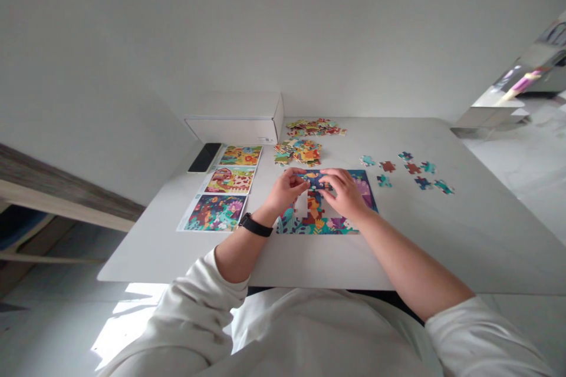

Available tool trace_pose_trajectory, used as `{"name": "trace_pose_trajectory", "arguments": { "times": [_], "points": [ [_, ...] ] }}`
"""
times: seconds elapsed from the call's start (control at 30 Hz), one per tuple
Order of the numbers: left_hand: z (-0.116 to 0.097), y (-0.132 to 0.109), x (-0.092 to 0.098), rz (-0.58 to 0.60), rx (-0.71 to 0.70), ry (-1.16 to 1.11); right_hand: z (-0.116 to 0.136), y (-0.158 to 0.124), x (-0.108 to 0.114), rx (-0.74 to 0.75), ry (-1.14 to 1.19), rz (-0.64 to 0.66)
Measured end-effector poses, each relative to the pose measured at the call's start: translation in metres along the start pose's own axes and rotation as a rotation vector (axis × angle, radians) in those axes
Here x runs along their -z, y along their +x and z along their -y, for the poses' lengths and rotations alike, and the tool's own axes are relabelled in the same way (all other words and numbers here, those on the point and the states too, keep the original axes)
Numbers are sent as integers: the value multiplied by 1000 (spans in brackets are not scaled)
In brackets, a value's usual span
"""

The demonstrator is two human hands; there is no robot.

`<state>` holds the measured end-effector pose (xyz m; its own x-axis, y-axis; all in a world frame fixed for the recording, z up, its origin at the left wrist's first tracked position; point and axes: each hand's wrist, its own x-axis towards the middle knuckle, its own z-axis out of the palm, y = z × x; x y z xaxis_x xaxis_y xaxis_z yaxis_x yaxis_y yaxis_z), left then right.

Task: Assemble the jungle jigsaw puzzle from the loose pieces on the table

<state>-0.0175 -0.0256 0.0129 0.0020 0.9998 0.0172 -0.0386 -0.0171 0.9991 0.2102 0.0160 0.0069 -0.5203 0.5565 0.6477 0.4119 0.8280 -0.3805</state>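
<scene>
A colourful, partly assembled jigsaw puzzle point(329, 224) lies on the white table point(442, 235) in front of me. Both hands rest on its upper middle. My left hand point(287, 187), with a black watch on the wrist, pinches at a dark blue puzzle piece point(315, 179) near the top of the puzzle. My right hand point(345, 191) lies over the puzzle with its fingers curled down, pressing on the same piece. A white gap shows in the puzzle below my hands.
Several loose pieces point(413, 171) lie to the right. Two heaps of pieces point(298, 152) point(316, 126) sit behind the puzzle. Three picture cards point(225, 188), a black phone point(204, 156) and a white box point(236, 118) are at the left.
</scene>
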Motion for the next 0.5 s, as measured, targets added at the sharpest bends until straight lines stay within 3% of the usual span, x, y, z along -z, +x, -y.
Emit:
{"name": "trace_pose_trajectory", "arguments": {
  "times": [0.13,0.27,0.4,0.5],
  "points": [
    [7,2,0,9,9,13,0,0,0,4,-48,24],
    [12,6,6,-28,-98,127,-5,4,8,-39,-66,1],
    [7,6,18,-176,-290,540,-20,14,24,-91,-46,-74],
    [4,4,25,-184,-440,879,-32,22,30,-124,-23,-74]
  ]
}}
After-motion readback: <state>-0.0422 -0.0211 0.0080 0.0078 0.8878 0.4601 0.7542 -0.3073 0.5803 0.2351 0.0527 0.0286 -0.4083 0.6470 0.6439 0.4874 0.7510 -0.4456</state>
